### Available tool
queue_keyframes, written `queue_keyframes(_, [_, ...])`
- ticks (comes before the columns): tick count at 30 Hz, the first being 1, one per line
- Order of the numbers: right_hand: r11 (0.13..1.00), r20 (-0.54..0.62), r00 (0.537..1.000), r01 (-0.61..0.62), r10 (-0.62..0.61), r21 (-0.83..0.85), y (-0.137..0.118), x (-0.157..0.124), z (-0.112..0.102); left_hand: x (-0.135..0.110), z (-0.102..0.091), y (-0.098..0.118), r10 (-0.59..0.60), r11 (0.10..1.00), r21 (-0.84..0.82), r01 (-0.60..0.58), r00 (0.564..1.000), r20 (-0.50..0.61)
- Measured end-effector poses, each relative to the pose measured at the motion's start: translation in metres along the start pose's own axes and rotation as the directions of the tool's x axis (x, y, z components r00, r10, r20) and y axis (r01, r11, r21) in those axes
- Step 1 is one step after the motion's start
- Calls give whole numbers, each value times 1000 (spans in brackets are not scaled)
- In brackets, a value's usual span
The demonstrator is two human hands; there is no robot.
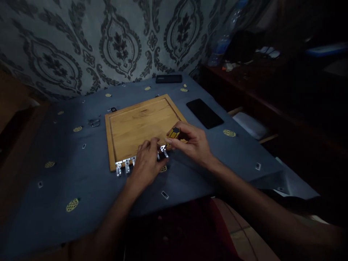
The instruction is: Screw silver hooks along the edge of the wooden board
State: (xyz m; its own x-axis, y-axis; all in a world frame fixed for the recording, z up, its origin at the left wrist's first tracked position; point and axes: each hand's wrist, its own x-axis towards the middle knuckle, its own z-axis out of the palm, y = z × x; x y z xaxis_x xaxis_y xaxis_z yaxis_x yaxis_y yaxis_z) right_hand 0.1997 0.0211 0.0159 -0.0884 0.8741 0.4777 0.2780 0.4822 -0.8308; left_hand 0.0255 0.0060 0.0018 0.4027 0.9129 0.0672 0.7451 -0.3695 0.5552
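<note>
Yellow-black tool (174,133) gripped in right hand (191,143); left hand (148,159) lies open on metal hooks (123,166).

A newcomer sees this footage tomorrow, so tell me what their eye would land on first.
The pale wooden board stands out, lying in the middle of the dark blue cloth in the dim room. At its near edge the left hand rests on a row of shiny metal hooks, while the right hand pinches a small yellow-and-black tool over the board's near right corner. A black phone lies right of the board.
</note>
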Motion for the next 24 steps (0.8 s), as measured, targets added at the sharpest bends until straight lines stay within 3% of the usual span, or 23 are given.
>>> queue_keyframes(3, [1000, -59, 998, 27, -26, 8, -8, 3, 0, -1, 1, -1, 0, 1000, -5, 0, 1000, -14])
queue_keyframes(6, [993, -214, 977, 18, 7, 119, -20, 3, -6, -1, 2, -3, 21, 1000, -1, -21, 999, -41])
queue_keyframes(10, [981, -345, 931, -55, 118, 186, -20, -22, -19, -1, 6, -8, 53, 999, 8, -52, 996, -74])
queue_keyframes(13, [955, -363, 886, -234, 288, 184, -8, -60, -27, 1, 9, -12, 74, 997, 13, -73, 993, -88])
queue_keyframes(17, [939, -396, 852, -293, 342, 180, 7, -104, -31, 2, 10, -16, 99, 995, 13, -98, 990, -99])
queue_keyframes(24, [912, -451, 798, -301, 400, 278, 21, -115, -30, 5, 9, -19, 122, 993, 17, -121, 988, -91])
